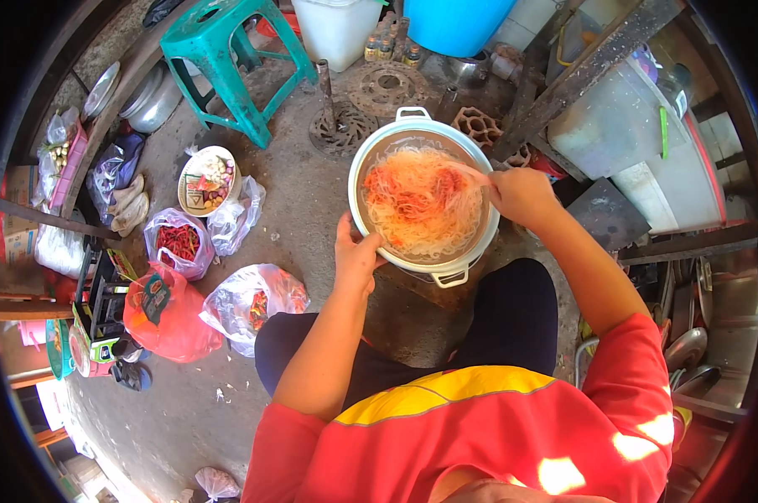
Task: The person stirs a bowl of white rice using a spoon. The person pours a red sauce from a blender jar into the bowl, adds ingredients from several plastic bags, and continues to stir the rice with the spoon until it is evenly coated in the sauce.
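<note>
A round, pale strainer basin (361, 232) with two handles stands before me. Inside lie thin translucent noodles (435, 220), partly coated with a red-orange paste or sauce. My left hand (356, 254) grips the rim at the lower left, thumb toward the inside. At the right side, my right hand (522, 195) is closed on the handle of a pinkish utensil (470, 173), whose far end goes into the noodles; its shape there is hidden.
Left on the floor are a basket of shallots and garlic (187, 204), a bag of red chillies (178, 242), a red plastic bag (171, 320) and a clear bag (234, 302). A green stool (228, 82) and brake discs (335, 138) stand beyond; plastic bins (611, 126) are at right.
</note>
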`<state>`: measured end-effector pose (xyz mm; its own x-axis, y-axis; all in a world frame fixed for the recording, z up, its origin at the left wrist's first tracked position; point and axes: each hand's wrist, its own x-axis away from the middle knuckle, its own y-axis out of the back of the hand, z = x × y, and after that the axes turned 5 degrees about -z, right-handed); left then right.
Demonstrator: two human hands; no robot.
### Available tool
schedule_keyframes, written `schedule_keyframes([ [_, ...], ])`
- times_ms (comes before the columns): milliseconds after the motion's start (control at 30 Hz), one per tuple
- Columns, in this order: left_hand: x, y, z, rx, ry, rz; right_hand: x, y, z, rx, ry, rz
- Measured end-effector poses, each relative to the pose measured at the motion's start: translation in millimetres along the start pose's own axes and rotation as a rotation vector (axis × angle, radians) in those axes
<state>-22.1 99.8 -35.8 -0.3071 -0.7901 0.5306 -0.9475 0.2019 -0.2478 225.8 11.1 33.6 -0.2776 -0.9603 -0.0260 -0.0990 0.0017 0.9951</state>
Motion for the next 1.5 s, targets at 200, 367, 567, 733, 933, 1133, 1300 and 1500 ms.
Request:
schedule_keyframes([
  [200,3,-4,5,-0.049,0.0,0.005,-13,-4,65,-0.14,0.161,0.059],
  [367,8,-4,3,0.008,0.018,0.001,-26,-16,35,-0.053,-0.058,0.179],
  [567,7,-4,3,-0.043,-0.009,-0.019,-19,11,19,0.01,-0.016,0.049],
  [733,3,-6,8,-0.004,-0.01,0.031,0,-16,23,-0.203,0.16,0.132],
  [933,1,0,3,0.041,0.033,0.007,44,21,26,-0.072,0.327,0.272],
  [1133,-2,2,5,-0.005,0.04,-0.022,21,14,18,-0.121,0.079,0.014],
  [1300,2,-2,6,-0.003,-0.039,0.015,-2,-31,60,-0.312,-0.056,0.106],
  [1500,4,-3,8,-0.024,-0.066,0.023,-3,-73,58,-1.251,-0.465,0.475],
])
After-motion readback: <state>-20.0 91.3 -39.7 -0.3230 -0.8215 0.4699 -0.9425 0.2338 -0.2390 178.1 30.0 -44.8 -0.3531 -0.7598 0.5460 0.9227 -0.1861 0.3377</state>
